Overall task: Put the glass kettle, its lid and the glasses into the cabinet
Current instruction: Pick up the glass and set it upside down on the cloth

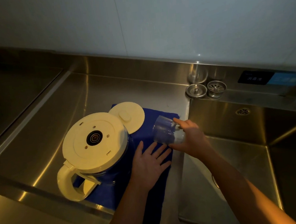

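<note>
One glass (167,132) sideways, mouth leftward

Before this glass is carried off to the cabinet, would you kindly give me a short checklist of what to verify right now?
1. Grip on the glass: ok. The right hand has its fingers curled round it and holds it tilted.
2. Other hand free: ok. The left hand lies flat on the blue cloth and holds nothing.
3. Kettle steady: ok. It stands upside down on the cloth.
4. Lid out of the way: ok. It lies flat beside the kettle.
5. Cabinet open and reachable: cannot tell, as it is not in view.
6. Glass dry: cannot tell.
</note>
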